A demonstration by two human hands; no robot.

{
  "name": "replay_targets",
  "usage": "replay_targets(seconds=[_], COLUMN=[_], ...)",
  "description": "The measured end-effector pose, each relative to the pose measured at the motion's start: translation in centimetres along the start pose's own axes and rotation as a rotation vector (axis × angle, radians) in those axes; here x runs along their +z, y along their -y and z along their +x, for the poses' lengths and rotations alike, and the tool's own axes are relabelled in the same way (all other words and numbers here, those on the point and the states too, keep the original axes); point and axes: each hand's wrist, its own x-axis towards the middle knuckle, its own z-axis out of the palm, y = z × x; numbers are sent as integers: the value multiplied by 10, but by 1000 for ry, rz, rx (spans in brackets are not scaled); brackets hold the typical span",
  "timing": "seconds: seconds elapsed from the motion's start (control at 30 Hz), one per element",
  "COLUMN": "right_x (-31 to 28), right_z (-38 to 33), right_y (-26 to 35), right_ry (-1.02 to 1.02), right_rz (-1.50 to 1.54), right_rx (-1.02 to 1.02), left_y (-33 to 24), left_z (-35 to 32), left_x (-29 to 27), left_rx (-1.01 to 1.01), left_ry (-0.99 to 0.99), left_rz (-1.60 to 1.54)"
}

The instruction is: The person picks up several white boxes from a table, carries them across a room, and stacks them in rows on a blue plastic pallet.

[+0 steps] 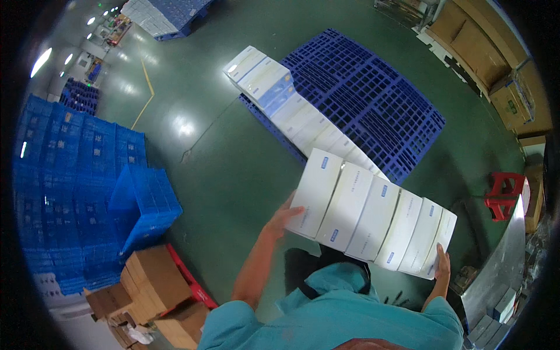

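A row of several white boxes (364, 216) with small blue labels is pressed together between my two hands, held up in front of my body. My left hand (282, 218) grips the left end box, thumb on its top face. At the opposite end, my right hand (443, 264) presses against the last box. Beyond them a blue plastic pallet (373, 81) lies on the floor. Along its left side stands a line of similar white boxes (306, 123), with a taller stack (256, 73) at the far end. The held row hides the near end of that line.
Blue plastic crates (81, 186) are piled at the left, with brown cartons (154, 280) nearer me. A red stool (504, 195) stands at the right, beside a metal-topped table (496, 280). Cardboard (472, 49) leans at the far right. Another loaded pallet (166, 14) is at the back.
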Motion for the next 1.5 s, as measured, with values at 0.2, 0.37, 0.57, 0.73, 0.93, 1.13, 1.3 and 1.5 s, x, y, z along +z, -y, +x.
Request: replay_targets(seconds=[0.2, 0.37, 0.57, 0.73, 0.93, 1.13, 1.3, 1.5], right_x=[206, 359, 460, 464, 505, 545, 544, 541], right_z=[97, 164, 240, 235, 194, 174, 188, 195], right_y=[25, 7, -49, -133, -125, -83, -84, -88], right_ry=[105, 93, -98, 65, -65, -49, -79, 17], right_rz=[-35, 26, 39, 516, 473, 423, 483, 521], right_rx=[-152, -245, -214, -262, -329, -301, -292, -363], left_y=[-58, -96, -97, -33, -60, -93, -95, -101], left_z=[176, 338, 479, 496, 501, 530, 547, 554], left_x=[-175, -274, -354, -329, -308, -317, -321, -316], left_rx=[122, 139, 150, 588, 565, 516, 454, 487], left_ry=[15, 202, 270, -192, -383, -282, -295, -261], left_rz=[39, 6, -56, -487, -241, -333, -391, -398])
